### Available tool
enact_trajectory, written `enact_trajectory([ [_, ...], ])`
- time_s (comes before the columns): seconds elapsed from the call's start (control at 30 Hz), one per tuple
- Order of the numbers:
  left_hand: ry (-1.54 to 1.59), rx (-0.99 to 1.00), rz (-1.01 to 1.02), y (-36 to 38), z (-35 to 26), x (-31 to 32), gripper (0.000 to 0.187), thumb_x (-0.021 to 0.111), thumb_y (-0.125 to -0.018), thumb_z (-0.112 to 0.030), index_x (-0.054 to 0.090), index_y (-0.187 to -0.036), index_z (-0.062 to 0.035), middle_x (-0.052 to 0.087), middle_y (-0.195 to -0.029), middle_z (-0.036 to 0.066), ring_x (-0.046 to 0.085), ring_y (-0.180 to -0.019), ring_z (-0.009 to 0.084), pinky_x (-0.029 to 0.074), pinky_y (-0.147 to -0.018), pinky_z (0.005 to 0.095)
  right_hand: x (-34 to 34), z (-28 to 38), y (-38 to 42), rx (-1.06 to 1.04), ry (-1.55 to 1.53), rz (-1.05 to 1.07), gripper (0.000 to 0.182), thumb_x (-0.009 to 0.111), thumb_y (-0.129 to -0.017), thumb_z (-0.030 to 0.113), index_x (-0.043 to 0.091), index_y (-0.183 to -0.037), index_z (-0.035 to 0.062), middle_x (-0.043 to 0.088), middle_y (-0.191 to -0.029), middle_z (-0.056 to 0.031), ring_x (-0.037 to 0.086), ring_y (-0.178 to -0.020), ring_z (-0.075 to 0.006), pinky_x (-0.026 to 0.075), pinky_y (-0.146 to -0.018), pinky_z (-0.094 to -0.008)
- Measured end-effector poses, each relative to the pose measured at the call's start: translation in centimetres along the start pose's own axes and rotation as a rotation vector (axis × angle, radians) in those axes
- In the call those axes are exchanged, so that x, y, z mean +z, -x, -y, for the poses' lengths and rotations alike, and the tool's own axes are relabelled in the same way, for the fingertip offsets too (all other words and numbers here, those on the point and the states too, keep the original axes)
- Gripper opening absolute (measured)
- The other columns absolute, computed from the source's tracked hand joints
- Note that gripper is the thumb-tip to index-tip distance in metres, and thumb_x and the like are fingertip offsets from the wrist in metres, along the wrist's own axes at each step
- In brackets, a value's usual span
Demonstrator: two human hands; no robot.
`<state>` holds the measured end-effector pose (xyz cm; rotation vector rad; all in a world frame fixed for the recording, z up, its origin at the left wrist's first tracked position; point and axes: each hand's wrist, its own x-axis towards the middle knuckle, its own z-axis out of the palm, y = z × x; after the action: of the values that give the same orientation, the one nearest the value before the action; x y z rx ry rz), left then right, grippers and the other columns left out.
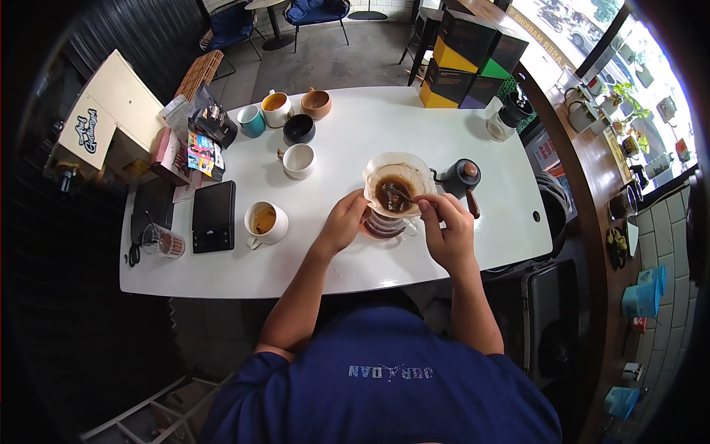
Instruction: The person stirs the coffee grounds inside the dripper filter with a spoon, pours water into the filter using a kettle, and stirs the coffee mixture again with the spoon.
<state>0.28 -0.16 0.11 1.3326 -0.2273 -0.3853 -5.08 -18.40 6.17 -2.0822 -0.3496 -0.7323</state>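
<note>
the left hand (pixel 345 220) grasps the paper-lined dripper (pixel 379 164) while the right hand (pixel 449 226) pinches a stirrer (pixel 411 200) in dark coffee (pixel 390 190).

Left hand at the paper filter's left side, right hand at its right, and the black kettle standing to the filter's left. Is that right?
Not quite: in the head view, the black kettle stands to the right of the paper filter. The left hand and right hand are where you say.
</note>
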Motion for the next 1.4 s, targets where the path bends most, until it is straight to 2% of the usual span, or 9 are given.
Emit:
enact_trajectory([
  [0.07,0.009,0.003,-0.004,0.1,-0.1,0.1,0.031,0.033,-0.095,-0.022,0.056,-0.107,-0.0044,0.045,-0.073,-0.006,0.034,-0.065,0.0043,0.03,-0.061,0.0204,0.0,-0.1,-0.1,-0.013,0.032,0.031,0.007,0.058,-0.082,0.0,0.063,-0.087,-0.0001,0.059,-0.071,-0.0096,0.056,-0.061,-0.0196,0.045,-0.052,-0.0279],
  [0.27,-0.018,-0.004,-0.017,0.1,-0.2,0.2,0.031,0.032,-0.094,-0.021,0.055,-0.106,-0.0034,0.049,-0.076,-0.005,0.036,-0.066,0.0039,0.031,-0.061,0.0203,0.3,0.1,0.0,0.008,0.005,0.035,0.006,0.058,-0.081,-0.001,0.062,-0.085,0.0,0.058,-0.071,-0.0103,0.054,-0.062,-0.0223,0.043,-0.056,-0.0318],
  [0.5,-0.01,-0.015,-0.001,0.0,-0.1,0.1,0.028,0.032,-0.093,-0.019,0.055,-0.1,-0.004,0.039,-0.068,-0.006,0.03,-0.06,0.0042,0.028,-0.056,0.0207,0.1,-0.3,0.0,-0.011,0.04,-0.089,0.006,0.057,-0.082,-0.001,0.062,-0.086,0.0004,0.058,-0.07,-0.0095,0.052,-0.06,-0.0207,0.041,-0.054,-0.03],
  [0.63,-0.007,-0.039,-0.004,0.0,-0.2,0.0,0.027,0.033,-0.093,-0.02,0.055,-0.097,-0.0049,0.035,-0.064,-0.006,0.029,-0.059,0.0046,0.026,-0.055,0.0211,0.5,-0.2,0.2,0.124,-0.005,-0.035,0.006,0.056,-0.083,0.0,0.062,-0.085,0.0001,0.057,-0.07,-0.0091,0.052,-0.06,-0.0204,0.041,-0.054,-0.0292],
  [1.0,0.025,-0.033,0.006,0.1,-0.4,0.1,0.027,0.033,-0.094,-0.022,0.054,-0.098,-0.0059,0.034,-0.064,-0.006,0.028,-0.058,0.005,0.026,-0.054,0.0215,0.4,-0.1,0.2,0.006,-0.035,-0.026,0.007,0.055,-0.084,-0.001,0.062,-0.086,-0.0008,0.057,-0.069,-0.0089,0.053,-0.06,-0.0182,0.042,-0.053,-0.0273],
  [1.1,0.038,-0.049,0.011,0.2,-0.6,0.1,0.027,0.033,-0.094,-0.023,0.054,-0.098,-0.0062,0.033,-0.064,-0.006,0.028,-0.058,0.005,0.025,-0.054,0.0214,0.3,0.0,0.2,0.039,-0.013,-0.13,0.007,0.055,-0.085,0.0,0.062,-0.087,-0.0006,0.056,-0.07,-0.0089,0.053,-0.06,-0.0182,0.042,-0.054,-0.0274],
  [1.23,0.053,-0.043,0.026,0.2,-0.6,0.1,0.028,0.033,-0.094,-0.024,0.054,-0.098,-0.0059,0.033,-0.064,-0.006,0.028,-0.058,0.0048,0.025,-0.054,0.0213,0.2,-0.5,0.0,0.014,0.049,-0.037,0.008,0.055,-0.086,0.0,0.062,-0.088,-0.0008,0.056,-0.069,-0.0083,0.053,-0.059,-0.0166,0.041,-0.052,-0.0262],
  [1.3,0.015,-0.047,0.015,0.1,-0.4,0.0,0.028,0.032,-0.094,-0.023,0.054,-0.098,-0.0057,0.033,-0.065,-0.006,0.028,-0.058,0.0047,0.025,-0.054,0.0213,0.2,0.4,-0.1,0.164,-0.044,-0.013,0.008,0.055,-0.085,0.0,0.062,-0.088,-0.0008,0.057,-0.07,-0.0089,0.054,-0.06,-0.0176,0.041,-0.053,-0.0263],
  [1.4,-0.014,-0.043,0.006,0.1,-0.3,0.0,0.028,0.032,-0.094,-0.023,0.054,-0.099,-0.0055,0.034,-0.065,-0.006,0.028,-0.058,0.0047,0.025,-0.054,0.0214,0.1,1.2,-0.5,0.108,-0.08,-0.074,0.008,0.055,-0.085,0.001,0.062,-0.088,-0.0008,0.057,-0.069,-0.0088,0.054,-0.06,-0.0184,0.041,-0.053,-0.0266],
])
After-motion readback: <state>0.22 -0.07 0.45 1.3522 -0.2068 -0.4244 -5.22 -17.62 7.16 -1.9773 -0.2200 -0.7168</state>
